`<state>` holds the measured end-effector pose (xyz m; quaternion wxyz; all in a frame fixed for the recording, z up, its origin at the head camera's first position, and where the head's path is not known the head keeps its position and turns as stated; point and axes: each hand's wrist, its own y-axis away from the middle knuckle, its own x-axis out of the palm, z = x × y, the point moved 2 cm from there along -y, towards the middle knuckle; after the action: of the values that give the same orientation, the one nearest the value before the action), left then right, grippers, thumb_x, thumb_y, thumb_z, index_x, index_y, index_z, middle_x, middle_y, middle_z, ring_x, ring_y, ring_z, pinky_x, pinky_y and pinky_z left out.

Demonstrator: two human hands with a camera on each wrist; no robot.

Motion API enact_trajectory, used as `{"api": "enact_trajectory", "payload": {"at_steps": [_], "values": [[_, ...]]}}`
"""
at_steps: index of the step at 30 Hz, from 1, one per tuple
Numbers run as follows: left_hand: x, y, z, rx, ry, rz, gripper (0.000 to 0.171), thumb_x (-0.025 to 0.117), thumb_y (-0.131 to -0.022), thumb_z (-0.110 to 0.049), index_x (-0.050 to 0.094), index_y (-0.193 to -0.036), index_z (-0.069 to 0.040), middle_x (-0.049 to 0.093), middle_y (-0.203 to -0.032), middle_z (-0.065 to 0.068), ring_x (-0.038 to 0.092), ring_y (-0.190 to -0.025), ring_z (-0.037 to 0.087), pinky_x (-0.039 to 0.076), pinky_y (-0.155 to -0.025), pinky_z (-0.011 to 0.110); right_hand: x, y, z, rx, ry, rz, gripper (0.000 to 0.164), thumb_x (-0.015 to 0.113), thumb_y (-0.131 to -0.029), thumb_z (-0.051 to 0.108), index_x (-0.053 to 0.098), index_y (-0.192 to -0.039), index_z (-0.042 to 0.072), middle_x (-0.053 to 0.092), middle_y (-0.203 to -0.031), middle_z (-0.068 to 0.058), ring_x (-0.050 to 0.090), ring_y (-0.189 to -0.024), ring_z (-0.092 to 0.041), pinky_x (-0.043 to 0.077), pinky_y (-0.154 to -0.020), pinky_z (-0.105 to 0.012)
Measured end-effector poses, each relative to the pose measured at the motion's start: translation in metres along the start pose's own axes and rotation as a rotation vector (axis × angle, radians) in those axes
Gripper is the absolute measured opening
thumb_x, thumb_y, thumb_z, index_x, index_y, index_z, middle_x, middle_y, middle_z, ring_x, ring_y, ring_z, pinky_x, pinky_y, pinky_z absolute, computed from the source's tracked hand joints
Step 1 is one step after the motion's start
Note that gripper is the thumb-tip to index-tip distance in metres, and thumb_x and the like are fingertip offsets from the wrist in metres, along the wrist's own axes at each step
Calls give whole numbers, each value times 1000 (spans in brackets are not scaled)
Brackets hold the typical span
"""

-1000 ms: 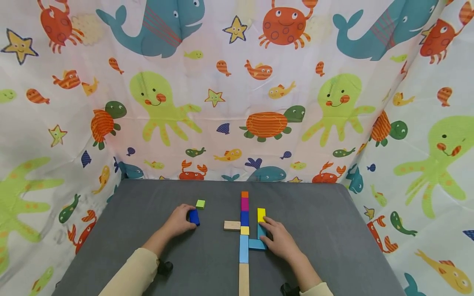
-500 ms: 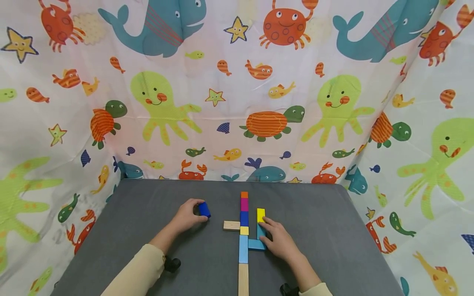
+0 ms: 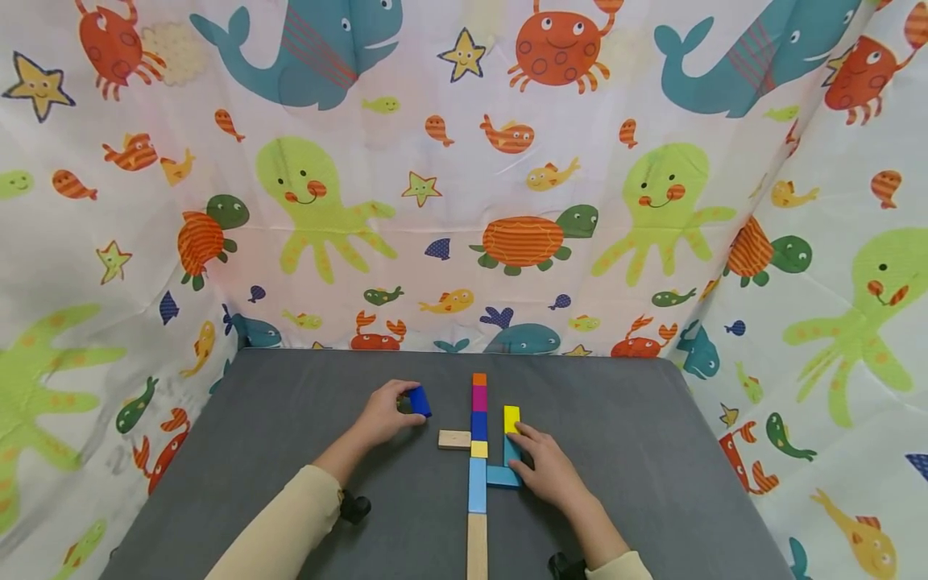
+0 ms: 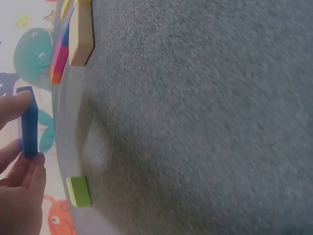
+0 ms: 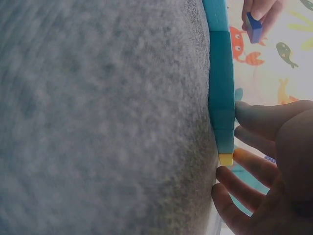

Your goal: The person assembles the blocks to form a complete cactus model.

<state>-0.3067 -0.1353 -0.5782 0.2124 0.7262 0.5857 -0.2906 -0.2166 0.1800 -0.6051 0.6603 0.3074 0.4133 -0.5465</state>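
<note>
A blue block [image 3: 420, 401] is pinched between the thumb and fingers of my left hand [image 3: 384, 415]. In the left wrist view that block stands off the table, and a green block [image 4: 79, 191] lies below it on the cloth. My right hand [image 3: 548, 467] rests with loosely spread fingers against a yellow block [image 3: 511, 418] and a light blue block [image 3: 511, 449]. Another light blue block [image 3: 503, 477] joins these to a long row, made of orange [image 3: 479, 379], magenta [image 3: 479, 397], blue, yellow, light blue and plain wooden blocks [image 3: 477, 548].
A plain wooden block [image 3: 454, 440] sticks out leftward from the row. Grey cloth [image 3: 638, 451] covers the table. Beyond its far edge hangs a curtain [image 3: 435, 266] printed with sea animals. A black wrist camera [image 3: 355, 507] is strapped at the left sleeve.
My left hand has carried the blue block rightward and away from me, over the spot of the green block, which is now mostly hidden in the head view. The right hand stays put.
</note>
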Motion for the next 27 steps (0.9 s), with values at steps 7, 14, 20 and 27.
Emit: {"api": "enact_trajectory", "payload": {"at_steps": [7, 14, 20, 27], "values": [[9, -10, -5, -80, 73, 29, 63, 86, -82, -28, 60, -137, -12, 58, -136, 14, 58, -121, 33, 51, -98, 52, 0, 0, -1, 1, -1, -9, 52, 72, -94, 31, 59, -143, 16, 47, -155, -8, 48, -136, -34, 45, -107, -55], [22, -17, -14, -68, 42, 52, 63, 83, -85, -24, 58, -141, -9, 57, -139, 16, 58, -123, 34, 49, -102, 53, 0, -2, -2, 6, -12, 3, 53, 71, -95, 33, 58, -144, 17, 46, -156, -6, 47, -137, -33, 44, -108, -54], [34, -18, -19, -68, 44, 85, 61, 82, -86, -17, 58, -142, -11, 56, -144, 17, 56, -127, 36, 46, -105, 54, -1, -1, -2, 0, -11, -8, 52, 71, -95, 31, 58, -144, 16, 47, -155, -7, 47, -136, -32, 44, -107, -54], [41, -19, -19, -82, 37, 107, 59, 82, -85, -16, 60, -140, -15, 57, -143, 16, 55, -129, 35, 44, -107, 54, -1, 0, -2, 6, -11, -9, 52, 71, -95, 31, 59, -144, 16, 47, -156, -6, 47, -137, -32, 44, -108, -54]]}}
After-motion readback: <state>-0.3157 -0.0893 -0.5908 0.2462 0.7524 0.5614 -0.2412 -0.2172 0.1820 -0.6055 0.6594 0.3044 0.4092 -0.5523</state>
